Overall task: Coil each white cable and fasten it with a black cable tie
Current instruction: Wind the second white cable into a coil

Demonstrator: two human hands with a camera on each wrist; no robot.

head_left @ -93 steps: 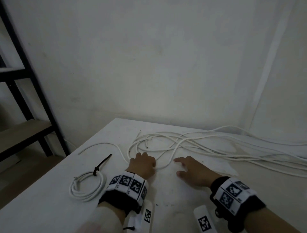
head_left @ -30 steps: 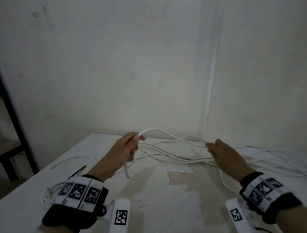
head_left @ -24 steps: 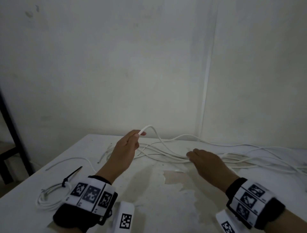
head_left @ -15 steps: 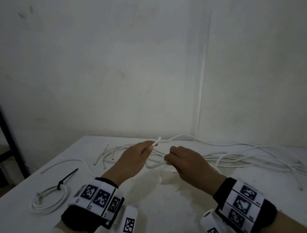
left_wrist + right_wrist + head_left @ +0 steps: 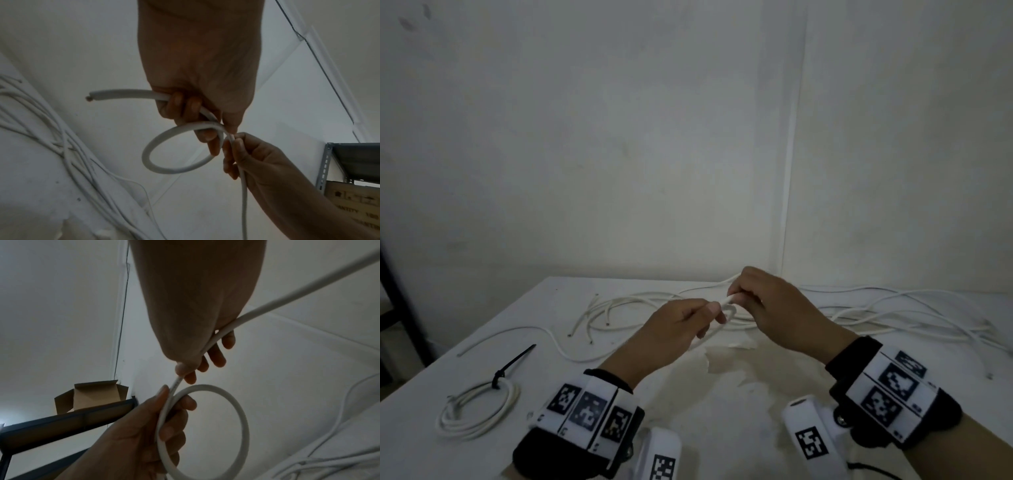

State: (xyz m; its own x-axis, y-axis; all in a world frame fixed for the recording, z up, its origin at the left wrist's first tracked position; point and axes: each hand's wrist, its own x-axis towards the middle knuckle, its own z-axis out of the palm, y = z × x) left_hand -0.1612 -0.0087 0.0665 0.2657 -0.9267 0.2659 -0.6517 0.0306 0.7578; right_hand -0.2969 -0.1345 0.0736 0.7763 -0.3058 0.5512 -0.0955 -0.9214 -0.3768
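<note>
One small loop of thin white cable (image 5: 180, 151) is formed above the table's (image 5: 722, 394) middle: left hand (image 5: 674, 332) clenches it at the crossing, right hand (image 5: 777, 315) pinches the running length. Next, likely, feed another turn alongside, same size.

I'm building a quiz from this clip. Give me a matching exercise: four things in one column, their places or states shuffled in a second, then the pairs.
1. coiled cable
2. loose cables
3. left hand
4. right hand

A. feeds the cable into the loop
B. tangled at the table's far side
C. holds a small first loop
D. fastened with a black tie

Pairs: 1-D, 2-B, 3-C, 4-A
</note>
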